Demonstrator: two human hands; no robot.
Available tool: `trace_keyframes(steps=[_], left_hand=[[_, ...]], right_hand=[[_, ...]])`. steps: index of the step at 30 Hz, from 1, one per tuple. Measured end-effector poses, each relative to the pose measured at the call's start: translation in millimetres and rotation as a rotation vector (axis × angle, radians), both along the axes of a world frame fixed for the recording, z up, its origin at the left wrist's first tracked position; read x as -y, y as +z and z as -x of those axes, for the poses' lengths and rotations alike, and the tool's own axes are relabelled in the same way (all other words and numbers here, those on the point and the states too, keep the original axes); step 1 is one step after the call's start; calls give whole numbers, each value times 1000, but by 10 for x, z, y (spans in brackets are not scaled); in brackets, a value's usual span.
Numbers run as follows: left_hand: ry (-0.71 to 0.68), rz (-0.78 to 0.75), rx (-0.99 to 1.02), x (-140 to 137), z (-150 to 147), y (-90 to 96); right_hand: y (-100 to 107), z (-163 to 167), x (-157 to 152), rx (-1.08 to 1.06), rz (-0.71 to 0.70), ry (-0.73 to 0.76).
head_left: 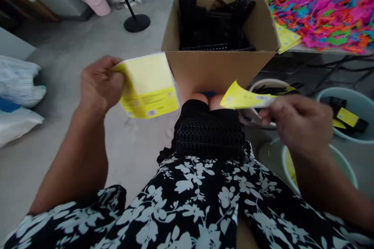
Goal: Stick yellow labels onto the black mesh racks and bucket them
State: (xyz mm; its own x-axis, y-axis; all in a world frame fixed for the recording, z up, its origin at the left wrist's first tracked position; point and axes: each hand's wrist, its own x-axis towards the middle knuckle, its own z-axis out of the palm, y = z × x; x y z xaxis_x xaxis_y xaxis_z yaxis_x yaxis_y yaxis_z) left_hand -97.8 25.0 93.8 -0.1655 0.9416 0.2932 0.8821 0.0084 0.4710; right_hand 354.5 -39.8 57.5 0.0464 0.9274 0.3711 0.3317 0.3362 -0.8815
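Note:
My left hand (102, 81) is closed on the upper left corner of a yellow and white printed sheet (149, 85), which hangs over the floor left of my knees. Between the fingers and thumb of my right hand (300, 120) is a smaller yellow paper piece (242, 97), pointing left, blurred at its edge. A black perforated plastic basket (210, 136) lies across my lap, on floral cloth. Straight ahead stands an open cardboard box (219, 66) holding several black plastic pieces (216, 23).
At the upper right, a table carries a heap of bright plastic pieces (318, 4) and yellow sheets (286, 37). Buckets stand to my right, one a pale blue bucket (362, 138) with black and yellow items. Behind are a black stand base (136, 23) and a pink bucket (97, 0). White sacks (17, 120) lie left.

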Motion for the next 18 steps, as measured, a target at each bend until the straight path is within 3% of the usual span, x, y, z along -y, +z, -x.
trace_keyframes(steps=[2,5,7,9,12,15,18], left_hand=[[32,144,2,129,285,54],[-15,572,201,329,385,9],[-236,821,293,469,180,-105],[-552,958,267,614,-164,-250],[-727,962,224,805,-668,-429],[-705,930,208,917,-933,-510],[-671,914,154,945,-1015,-537]], right_hand=[[-69,78,307,336,-154,143],[-234,224,642,560,-370,372],[-363,303,765,577,-418,415],[-470,357,830,571,-414,446],[-539,406,875,541,-366,496],[-533,444,897,519,-336,501],[-534,483,905,519,-344,515]])
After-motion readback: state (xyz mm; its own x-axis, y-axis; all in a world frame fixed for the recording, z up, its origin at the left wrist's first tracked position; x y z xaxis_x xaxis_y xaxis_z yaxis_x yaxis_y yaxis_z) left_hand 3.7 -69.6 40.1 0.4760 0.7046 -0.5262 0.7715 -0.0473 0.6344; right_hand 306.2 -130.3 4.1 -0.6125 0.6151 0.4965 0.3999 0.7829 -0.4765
